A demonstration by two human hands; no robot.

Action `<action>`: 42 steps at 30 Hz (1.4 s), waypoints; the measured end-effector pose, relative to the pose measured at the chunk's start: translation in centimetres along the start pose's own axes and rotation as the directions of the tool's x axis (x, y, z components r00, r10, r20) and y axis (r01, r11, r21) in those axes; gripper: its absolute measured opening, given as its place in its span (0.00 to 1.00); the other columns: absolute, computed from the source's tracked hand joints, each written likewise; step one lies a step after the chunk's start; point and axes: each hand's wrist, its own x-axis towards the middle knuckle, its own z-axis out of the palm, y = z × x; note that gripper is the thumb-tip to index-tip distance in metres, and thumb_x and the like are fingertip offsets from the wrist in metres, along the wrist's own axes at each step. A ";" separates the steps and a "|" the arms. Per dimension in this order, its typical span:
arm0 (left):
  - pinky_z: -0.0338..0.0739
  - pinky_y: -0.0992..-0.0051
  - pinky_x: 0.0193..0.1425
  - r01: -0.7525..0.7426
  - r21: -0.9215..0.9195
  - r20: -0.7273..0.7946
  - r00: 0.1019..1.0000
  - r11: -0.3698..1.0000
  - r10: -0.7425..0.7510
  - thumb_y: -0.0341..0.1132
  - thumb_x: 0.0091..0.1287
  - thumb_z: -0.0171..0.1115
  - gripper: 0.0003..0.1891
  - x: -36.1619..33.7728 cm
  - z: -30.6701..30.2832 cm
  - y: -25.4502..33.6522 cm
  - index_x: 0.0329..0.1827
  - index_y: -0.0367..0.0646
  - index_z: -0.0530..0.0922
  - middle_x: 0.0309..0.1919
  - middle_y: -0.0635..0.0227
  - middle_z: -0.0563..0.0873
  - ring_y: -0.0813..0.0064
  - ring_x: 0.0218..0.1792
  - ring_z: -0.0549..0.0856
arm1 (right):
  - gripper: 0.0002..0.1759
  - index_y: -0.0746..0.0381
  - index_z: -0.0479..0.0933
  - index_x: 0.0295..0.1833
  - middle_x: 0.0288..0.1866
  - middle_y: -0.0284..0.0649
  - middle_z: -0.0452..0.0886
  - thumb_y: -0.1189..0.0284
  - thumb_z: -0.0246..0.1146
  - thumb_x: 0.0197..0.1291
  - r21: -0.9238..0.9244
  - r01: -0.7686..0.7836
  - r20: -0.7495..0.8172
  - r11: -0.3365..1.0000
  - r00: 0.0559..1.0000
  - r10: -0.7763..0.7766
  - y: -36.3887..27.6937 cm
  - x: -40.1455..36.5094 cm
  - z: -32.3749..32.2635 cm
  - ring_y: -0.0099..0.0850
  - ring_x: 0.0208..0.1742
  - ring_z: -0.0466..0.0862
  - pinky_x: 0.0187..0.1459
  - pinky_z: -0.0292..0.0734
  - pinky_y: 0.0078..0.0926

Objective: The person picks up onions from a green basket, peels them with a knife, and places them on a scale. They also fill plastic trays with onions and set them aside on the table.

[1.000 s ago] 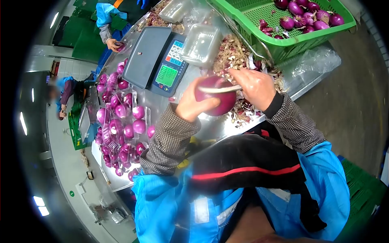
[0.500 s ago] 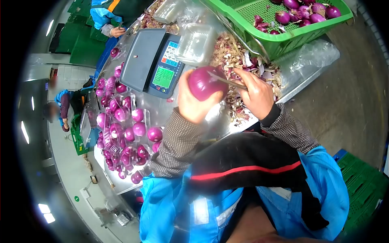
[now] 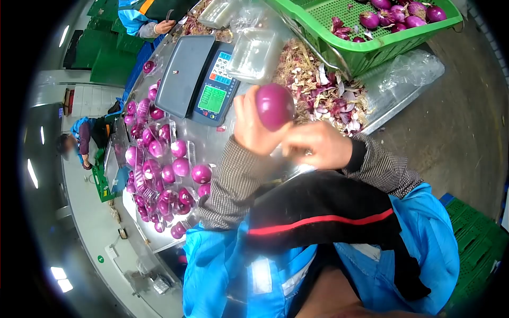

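Observation:
A large peeled red onion is held in my left hand, its fingers wrapped round the onion's left side. Close to the onion's lower right is my right hand, blurred, with its fingers curled; what they hold, if anything, is hidden. Behind both hands, dry skins and peelings are heaped on the metal table. A digital scale with a lit green display stands to the left of the onion, beside clear plastic trays.
Many peeled onions, some in clear packs, lie at the left. A green basket of onions stands at the back right. A co-worker's hand holds a small blade at the top left. Another person is farther off.
My right hand has moved down and left from the knife position beside the onion, and its fingers have curled. The onion is turned and slightly higher. The co-worker's hand has shifted up and right.

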 end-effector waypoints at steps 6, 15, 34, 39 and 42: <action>0.75 0.60 0.61 -0.167 0.012 0.047 0.985 0.986 0.167 0.35 0.41 0.81 0.47 0.8 -1.1 -0.6 0.67 0.35 0.65 0.55 0.48 0.73 0.50 0.55 0.77 | 0.24 0.64 0.78 0.55 0.32 0.30 0.78 0.54 0.63 0.68 0.344 -0.345 -0.342 0.873 0.820 0.459 4.7 -1.3 -0.8 0.18 0.30 0.78 0.29 0.74 0.22; 0.69 0.56 0.71 0.029 -0.488 0.141 0.989 0.872 0.046 0.36 0.47 0.81 0.51 -0.1 0.9 -0.2 0.74 0.40 0.58 0.71 0.51 0.63 0.50 0.68 0.71 | 0.38 0.61 0.64 0.71 0.52 0.39 0.79 0.47 0.61 0.67 0.797 -0.310 -0.039 0.518 0.830 0.557 5.6 -2.1 -1.3 0.27 0.45 0.81 0.42 0.78 0.25; 0.75 0.68 0.62 0.608 -0.702 0.550 0.794 0.370 -0.260 0.36 0.57 0.71 0.35 -2.3 -0.6 -2.5 0.67 0.37 0.65 0.55 0.59 0.79 0.67 0.57 0.79 | 0.16 0.55 0.76 0.48 0.36 0.35 0.79 0.75 0.63 0.52 -0.752 -0.126 -0.177 0.647 0.984 -0.014 3.1 -0.1 -1.9 0.33 0.32 0.84 0.31 0.80 0.29; 0.72 0.63 0.66 0.652 -0.701 0.634 0.755 0.288 -0.168 0.46 0.56 0.68 0.41 -2.7 -2.0 -2.5 0.69 0.33 0.63 0.59 0.54 0.77 0.63 0.60 0.79 | 0.26 0.55 0.76 0.60 0.39 0.38 0.82 0.80 0.61 0.54 -0.676 -0.258 -0.252 0.690 0.961 0.112 7.7 -2.1 -1.9 0.38 0.37 0.84 0.39 0.82 0.32; 0.72 0.58 0.68 0.595 -0.760 0.595 0.799 0.263 -0.088 0.53 0.52 0.68 0.46 -2.5 -3.0 -2.4 0.69 0.31 0.63 0.61 0.50 0.76 0.58 0.61 0.79 | 0.24 0.53 0.74 0.64 0.44 0.39 0.81 0.73 0.61 0.61 -0.563 -0.457 -0.395 0.688 0.881 0.262 9.8 -4.8 -3.3 0.41 0.39 0.85 0.37 0.81 0.37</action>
